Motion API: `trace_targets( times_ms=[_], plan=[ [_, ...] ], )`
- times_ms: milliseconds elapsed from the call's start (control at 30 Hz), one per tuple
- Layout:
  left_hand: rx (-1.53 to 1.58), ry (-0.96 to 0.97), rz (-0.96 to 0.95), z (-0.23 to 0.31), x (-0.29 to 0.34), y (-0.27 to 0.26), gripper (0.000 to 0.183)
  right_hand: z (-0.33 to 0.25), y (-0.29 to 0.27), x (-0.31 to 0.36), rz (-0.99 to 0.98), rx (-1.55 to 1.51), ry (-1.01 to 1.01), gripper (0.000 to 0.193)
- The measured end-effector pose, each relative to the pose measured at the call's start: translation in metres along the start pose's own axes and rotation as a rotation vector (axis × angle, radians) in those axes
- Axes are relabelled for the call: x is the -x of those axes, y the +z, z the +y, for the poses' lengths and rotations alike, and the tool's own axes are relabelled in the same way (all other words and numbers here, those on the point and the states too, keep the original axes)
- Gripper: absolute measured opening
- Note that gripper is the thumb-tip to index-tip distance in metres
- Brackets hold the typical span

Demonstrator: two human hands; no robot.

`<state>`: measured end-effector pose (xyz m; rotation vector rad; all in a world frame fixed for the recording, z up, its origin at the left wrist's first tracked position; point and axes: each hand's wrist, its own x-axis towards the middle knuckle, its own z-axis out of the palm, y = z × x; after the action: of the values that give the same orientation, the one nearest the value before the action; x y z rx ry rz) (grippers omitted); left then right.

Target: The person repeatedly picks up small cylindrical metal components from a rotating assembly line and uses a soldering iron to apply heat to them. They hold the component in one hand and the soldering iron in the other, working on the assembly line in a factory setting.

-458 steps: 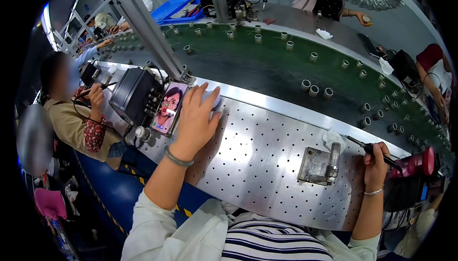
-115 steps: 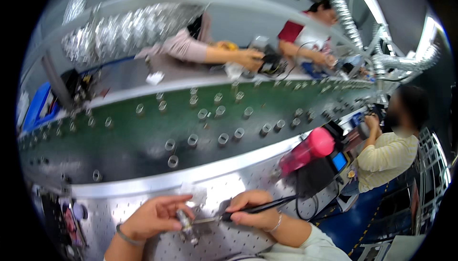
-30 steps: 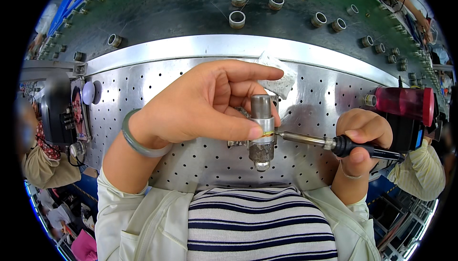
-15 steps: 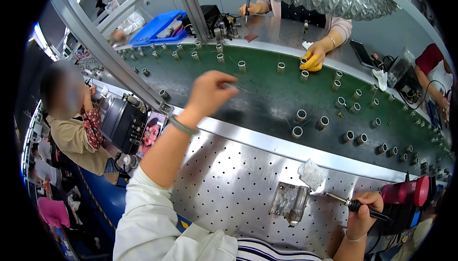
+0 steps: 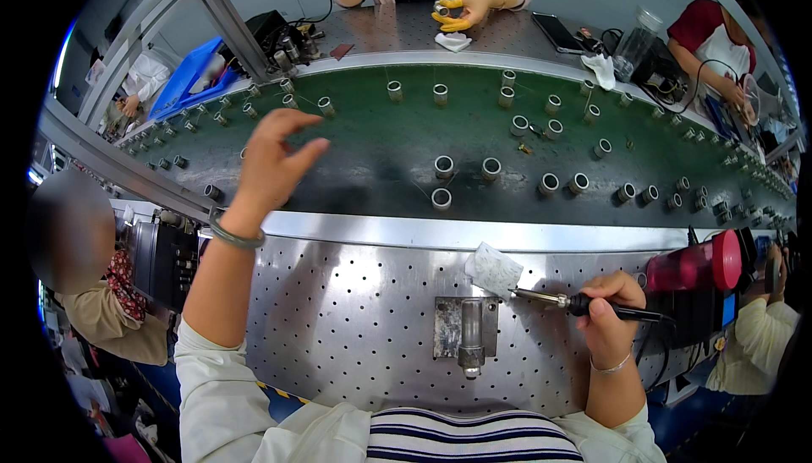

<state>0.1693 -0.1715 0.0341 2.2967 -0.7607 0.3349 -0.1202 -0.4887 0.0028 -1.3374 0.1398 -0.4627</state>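
- In the head view, my right grip (image 5: 611, 319) is closed around the dark handle of a soldering iron (image 5: 579, 304). I read that hold as deliberate: the fingers sit behind the metal shaft, away from what may be a hot end.
- The iron's tip points left of that grip, at the edge of a white pad (image 5: 493, 270); I can't tell whether they touch. The pad probably lies there to be handy for wiping.
- Left of the right grip and a little nearer the body, a metal cylinder (image 5: 470, 336) lies along a scuffed plate (image 5: 448, 328) on the perforated bench (image 5: 338, 319). I judge it is set there so both grips can reach it.
- Right of the right grip is a pink jar (image 5: 694, 264), out of the iron's line.
- My left grip (image 5: 272, 158) looks released and empty, raised over the green conveyor belt (image 5: 381, 142). A metal sleeve (image 5: 326, 106) stands on the belt just past its fingertips; others stand farther right.
- Pose: the left forearm reaches up and forward, fingers curved, thumb apart, both pointing right. The right forearm rises from the lower edge, the wrist low over the bench, the iron nearly level across it.
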Motion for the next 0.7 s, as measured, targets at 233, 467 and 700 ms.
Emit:
trace_targets(
  times_ms=[233,467,700],
  plan=[
    [0.202,0.023,-0.199,0.071,0.021,0.083,0.030,0.000,0.002,0.002,-0.019,-0.025,-0.041,0.015],
    [0.034,0.160,-0.097,0.052,0.041,0.100,0.022,0.000,0.003,0.008,-0.033,-0.033,-0.061,0.020],
    [-0.088,0.092,-0.028,0.038,0.042,0.059,0.046,-0.007,0.009,0.009,-0.075,-0.044,-0.030,0.017]
  ],
)
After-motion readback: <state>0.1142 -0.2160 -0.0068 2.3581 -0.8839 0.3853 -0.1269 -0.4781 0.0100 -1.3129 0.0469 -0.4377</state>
